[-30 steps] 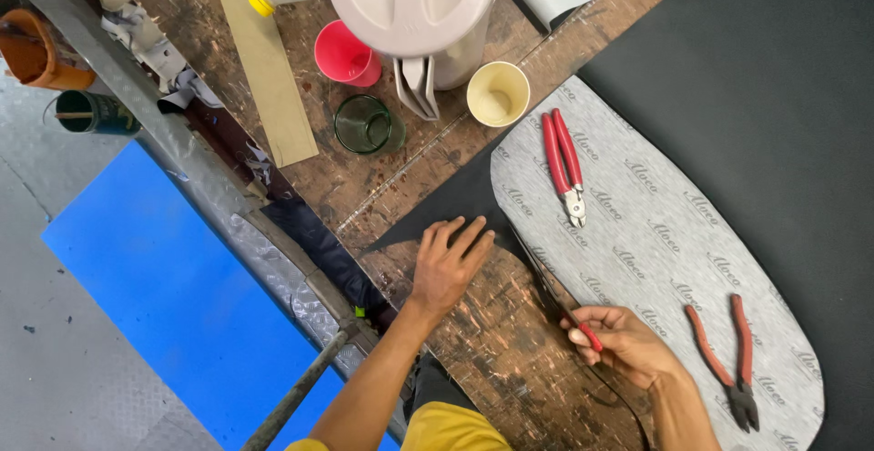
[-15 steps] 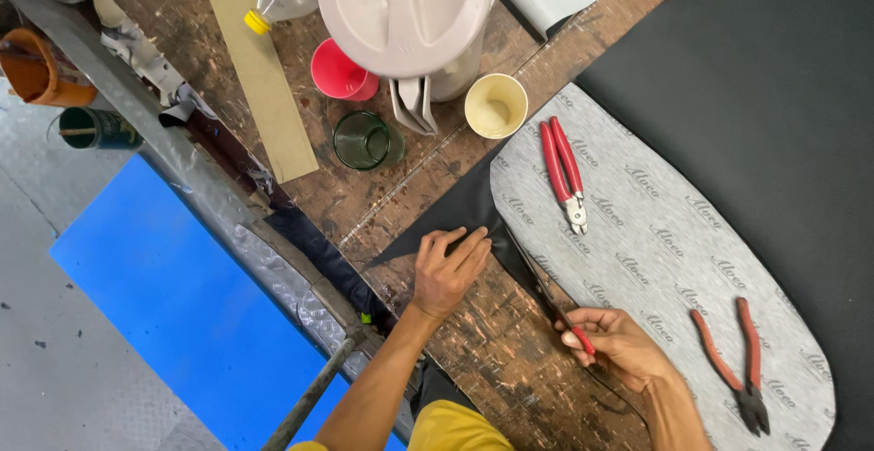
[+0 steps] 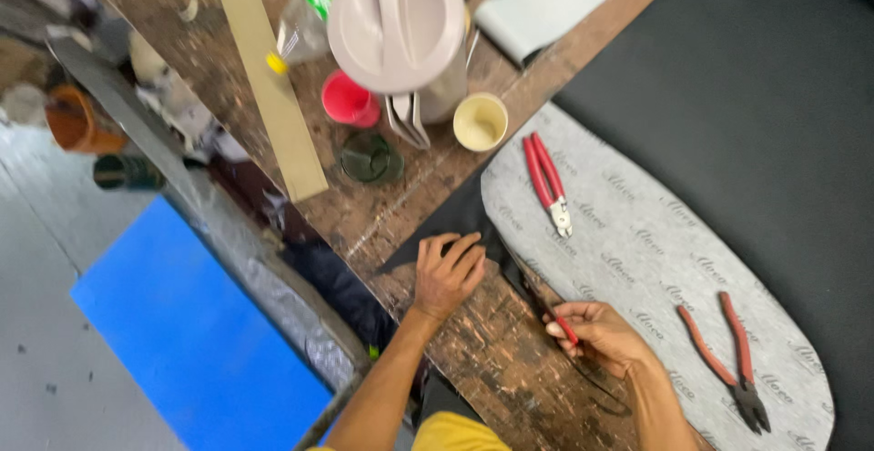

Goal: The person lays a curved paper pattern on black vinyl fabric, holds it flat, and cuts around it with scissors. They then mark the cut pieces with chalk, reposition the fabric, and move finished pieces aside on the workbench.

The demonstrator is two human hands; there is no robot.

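My left hand (image 3: pixel 448 271) lies flat, fingers slightly apart, pressing a strip of black sheet material (image 3: pixel 455 222) onto the worn wooden bench. My right hand (image 3: pixel 596 334) grips a thin red-handled cutting tool (image 3: pixel 564 326) whose tip runs along the edge of a grey oval patterned panel (image 3: pixel 637 260). The panel rests on a larger black sheet (image 3: pixel 746 114). The blade itself is mostly hidden by the dark material.
Red-handled pliers (image 3: pixel 546 182) and a second pair (image 3: pixel 728 360) lie on the panel. A cream cup (image 3: pixel 480 122), a red cup (image 3: pixel 350 101), a dark green lid (image 3: pixel 369 157), a pale lidded container (image 3: pixel 401 28) and a cardboard strip (image 3: pixel 269 87) sit farther back. A blue mat (image 3: pixel 182 342) covers the floor at left.
The camera has shifted, moving the scene right and down in view. My left hand curled its fingers a little on the black strip. My right hand stays on the red-handled tool.
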